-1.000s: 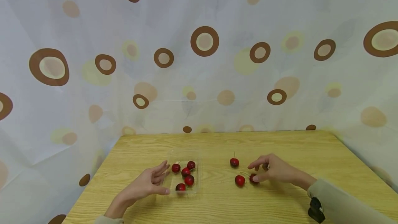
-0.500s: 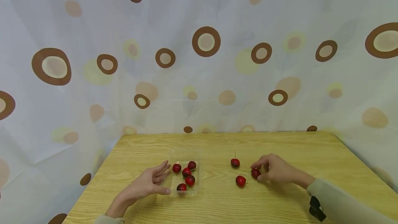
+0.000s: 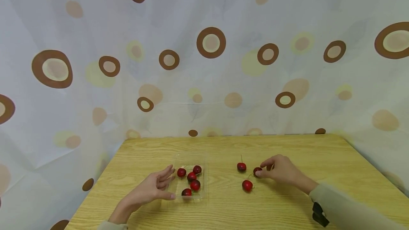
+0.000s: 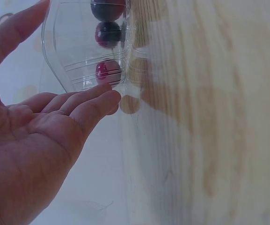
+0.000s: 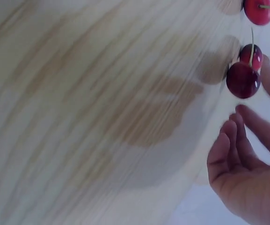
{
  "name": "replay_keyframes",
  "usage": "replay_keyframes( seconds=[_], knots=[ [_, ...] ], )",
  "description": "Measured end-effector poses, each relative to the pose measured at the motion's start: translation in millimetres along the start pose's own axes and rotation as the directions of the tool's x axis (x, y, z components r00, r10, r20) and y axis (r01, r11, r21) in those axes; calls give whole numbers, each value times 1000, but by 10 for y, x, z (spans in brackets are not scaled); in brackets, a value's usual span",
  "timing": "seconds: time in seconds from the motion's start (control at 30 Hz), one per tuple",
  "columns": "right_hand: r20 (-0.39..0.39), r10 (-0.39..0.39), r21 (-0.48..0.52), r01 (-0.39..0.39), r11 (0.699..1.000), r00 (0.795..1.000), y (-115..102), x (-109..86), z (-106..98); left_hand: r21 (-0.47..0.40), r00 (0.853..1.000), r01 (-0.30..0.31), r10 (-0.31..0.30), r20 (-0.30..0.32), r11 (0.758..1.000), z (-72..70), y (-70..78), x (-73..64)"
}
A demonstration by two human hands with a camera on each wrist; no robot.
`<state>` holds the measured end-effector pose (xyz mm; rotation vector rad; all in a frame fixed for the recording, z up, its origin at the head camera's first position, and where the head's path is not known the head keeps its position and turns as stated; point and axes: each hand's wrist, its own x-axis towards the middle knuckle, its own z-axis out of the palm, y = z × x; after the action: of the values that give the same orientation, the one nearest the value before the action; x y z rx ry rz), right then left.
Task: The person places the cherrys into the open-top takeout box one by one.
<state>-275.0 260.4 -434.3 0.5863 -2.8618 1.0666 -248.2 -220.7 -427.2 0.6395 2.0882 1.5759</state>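
My left hand (image 3: 147, 189) rests beside a clear plastic box (image 3: 204, 184), its fingers straight at the box's left side and its thumb near the front corner. Several dark red cherries (image 3: 191, 177) lie in the box. In the left wrist view the fingertips (image 4: 111, 96) meet the box's lower corner. To the right, my right hand (image 3: 281, 169) has its thumb against a stemmed dark cherry (image 3: 257, 171) on the table. The right wrist view shows a gap between that cherry (image 5: 243, 80) and the index fingertip.
Two more cherries lie on the wooden table (image 3: 223, 212): one with an upright stem (image 3: 241, 167) farther back, one red cherry (image 3: 247, 186) nearer. A white curtain (image 3: 211, 81) with brown circles hangs behind the table's far edge.
My right hand has come round the dark cherry, and the cherry has shifted back and left, away from the nearer one. The left hand and box stay where they were.
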Motion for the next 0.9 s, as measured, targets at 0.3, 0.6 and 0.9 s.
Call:
replay_keyframes(
  seconds=[0.3,0.6,0.9],
  knots=[
    [-55,43,-14,-44,999,998,-102,87,56,-16,1000,3,-3,3,1000,3,-4,-9],
    [98,-31,84,23,996,995,0,153,-56,9,1000,6,-6,-14,1000,0,32,-6],
    [226,-81,289,13,957,971,118,202,-91,-7,1000,1,-1,3,1000,-2,21,-6]
  ],
)
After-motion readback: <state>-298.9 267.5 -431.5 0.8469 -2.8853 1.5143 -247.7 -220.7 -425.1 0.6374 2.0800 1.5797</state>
